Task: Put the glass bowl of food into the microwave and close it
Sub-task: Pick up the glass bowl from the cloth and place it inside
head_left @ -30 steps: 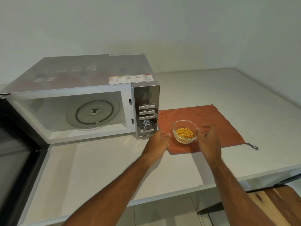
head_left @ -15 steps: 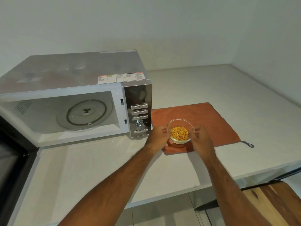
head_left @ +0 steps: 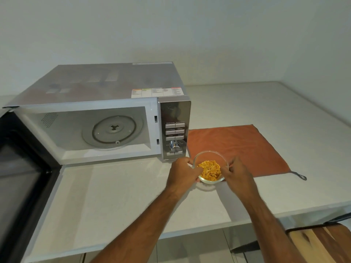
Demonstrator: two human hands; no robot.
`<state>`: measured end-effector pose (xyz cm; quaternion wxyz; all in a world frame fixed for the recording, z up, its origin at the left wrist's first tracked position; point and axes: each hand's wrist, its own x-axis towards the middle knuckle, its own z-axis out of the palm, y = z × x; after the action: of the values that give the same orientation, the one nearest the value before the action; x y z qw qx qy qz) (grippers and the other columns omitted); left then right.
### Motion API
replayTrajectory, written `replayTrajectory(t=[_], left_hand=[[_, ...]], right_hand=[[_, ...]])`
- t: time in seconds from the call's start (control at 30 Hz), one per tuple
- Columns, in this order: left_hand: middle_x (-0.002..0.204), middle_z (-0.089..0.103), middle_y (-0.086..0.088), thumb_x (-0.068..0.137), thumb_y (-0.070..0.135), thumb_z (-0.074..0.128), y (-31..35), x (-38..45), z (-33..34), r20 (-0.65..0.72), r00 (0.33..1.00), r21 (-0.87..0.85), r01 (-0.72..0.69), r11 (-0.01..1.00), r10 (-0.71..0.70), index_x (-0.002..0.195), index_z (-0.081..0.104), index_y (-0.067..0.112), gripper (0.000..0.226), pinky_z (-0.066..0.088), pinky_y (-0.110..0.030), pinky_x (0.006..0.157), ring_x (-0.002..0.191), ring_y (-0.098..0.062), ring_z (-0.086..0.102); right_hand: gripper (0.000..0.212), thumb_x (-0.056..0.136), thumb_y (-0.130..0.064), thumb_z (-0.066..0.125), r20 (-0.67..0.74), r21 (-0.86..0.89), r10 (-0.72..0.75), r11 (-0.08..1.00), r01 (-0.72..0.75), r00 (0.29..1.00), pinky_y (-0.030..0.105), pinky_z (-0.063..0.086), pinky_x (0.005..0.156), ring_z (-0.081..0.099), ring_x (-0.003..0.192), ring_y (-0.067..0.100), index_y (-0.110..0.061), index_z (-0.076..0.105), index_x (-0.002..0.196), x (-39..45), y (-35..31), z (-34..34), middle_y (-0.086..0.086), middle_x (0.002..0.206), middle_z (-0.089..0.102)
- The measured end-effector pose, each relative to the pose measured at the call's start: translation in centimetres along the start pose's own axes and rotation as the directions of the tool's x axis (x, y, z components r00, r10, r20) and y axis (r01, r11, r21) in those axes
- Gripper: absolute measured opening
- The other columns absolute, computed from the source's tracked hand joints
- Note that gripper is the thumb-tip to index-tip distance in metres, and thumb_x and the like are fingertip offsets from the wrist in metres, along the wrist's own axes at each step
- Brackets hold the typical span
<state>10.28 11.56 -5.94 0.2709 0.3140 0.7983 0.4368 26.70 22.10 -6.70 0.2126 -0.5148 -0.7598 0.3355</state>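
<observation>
A small glass bowl (head_left: 209, 158) of orange-yellow food sits between both hands, raised just off the counter at the near left corner of the orange cloth. My left hand (head_left: 183, 172) grips its left side and my right hand (head_left: 237, 172) grips its right side. To the left stands the silver microwave (head_left: 106, 82) with its cavity showing and the glass turntable (head_left: 112, 130) bare inside. Its dark door (head_left: 20, 168) is swung wide open at the far left.
An orange cloth (head_left: 233, 147) with a grey loop lies on the white counter (head_left: 114, 196) right of the microwave. The control panel (head_left: 174, 130) stands between the cavity and the bowl. A wooden surface (head_left: 319, 243) shows below the counter's front edge at the lower right.
Both hands closed around the bowl on the cloth, then lifted it and drew it slightly toward me, off the cloth's near edge. The view also shifted.
</observation>
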Motion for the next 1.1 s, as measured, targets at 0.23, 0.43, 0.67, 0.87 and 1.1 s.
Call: replayTrajectory(t=[0.23,0.43,0.67,0.87,1.1], left_hand=[[0.077,0.078,-0.001,0.079,0.026,0.080,-2.1,-2.5,-4.6,-0.093,0.993,-0.060,0.069,0.996,-0.074,0.094,0.073,0.023,0.017,0.047,-0.012,0.040,0.045,-0.002,0.070],[0.061,0.076,0.000,0.075,0.027,0.079,-4.0,-3.8,-10.0,-0.218,0.971,-0.059,0.083,0.995,-0.094,0.086,0.073,0.023,0.013,0.056,-0.022,0.053,0.050,-0.010,0.072],[0.059,0.076,-0.002,0.074,0.025,0.082,-7.0,-2.9,-17.0,-0.372,0.916,-0.138,0.107,0.985,-0.151,0.079,0.076,0.017,0.012,0.063,-0.033,0.059,0.049,-0.013,0.073],[0.060,0.077,-0.003,0.071,0.027,0.080,-8.4,-1.3,-22.2,-0.449,0.882,-0.129,0.094,0.987,-0.143,0.074,0.075,0.014,0.015,0.057,-0.029,0.060,0.047,-0.011,0.072],[0.052,0.074,0.003,0.076,0.025,0.079,-8.7,1.0,-25.5,-0.506,0.850,-0.159,0.073,0.985,-0.145,0.073,0.074,0.015,0.011,0.050,-0.020,0.049,0.043,0.000,0.067]], right_hand=[[0.022,0.094,-0.033,0.065,0.071,0.015,-0.051,0.999,0.050,0.996,0.041,0.050,0.059,0.060,0.067,0.022,-0.016,0.052,0.089,-2.7,-4.1,2.2,0.009,0.079,0.066],[0.019,0.094,-0.030,0.064,0.155,0.084,-0.110,0.992,0.098,0.982,0.041,0.054,0.049,0.065,0.055,0.018,-0.020,0.049,0.090,-4.3,-8.4,5.4,0.008,0.071,0.069],[0.009,0.097,-0.024,0.056,0.313,0.272,-0.231,0.951,0.146,0.921,0.048,0.057,0.058,0.067,0.048,0.030,-0.019,0.049,0.097,-4.7,-14.1,10.2,0.010,0.065,0.074],[0.018,0.100,-0.025,0.060,0.344,0.439,-0.291,0.890,0.121,0.893,0.056,0.057,0.058,0.064,0.048,0.036,-0.013,0.048,0.104,-4.4,-18.4,14.1,0.019,0.071,0.074],[0.023,0.096,-0.038,0.062,0.336,0.436,-0.325,0.885,0.160,0.884,0.053,0.062,0.066,0.071,0.050,0.031,-0.024,0.051,0.110,-2.9,-21.4,16.9,0.008,0.077,0.075]])
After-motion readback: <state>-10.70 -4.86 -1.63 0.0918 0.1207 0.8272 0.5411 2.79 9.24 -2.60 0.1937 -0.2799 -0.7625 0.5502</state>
